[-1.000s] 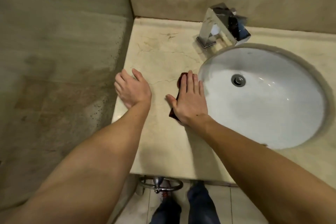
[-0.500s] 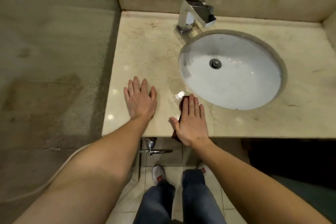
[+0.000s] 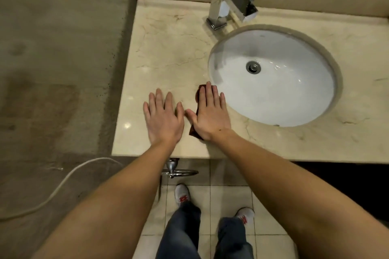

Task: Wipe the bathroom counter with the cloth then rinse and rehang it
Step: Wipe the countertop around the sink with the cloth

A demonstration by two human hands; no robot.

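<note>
The left hand (image 3: 163, 116) lies flat on the table (image 3: 168, 48), fingers (image 3: 159, 96) spread, holding nothing. Just right of it, the right hand (image 3: 211, 114) presses flat on the dark cloth (image 3: 197, 95), which peeks out beyond its fingers beside the sink (image 3: 273, 78). Since 0.5 s ago the cloth has slid away from the front edge, so wiping likely continues; the 2 hands now sit closer together.
</note>
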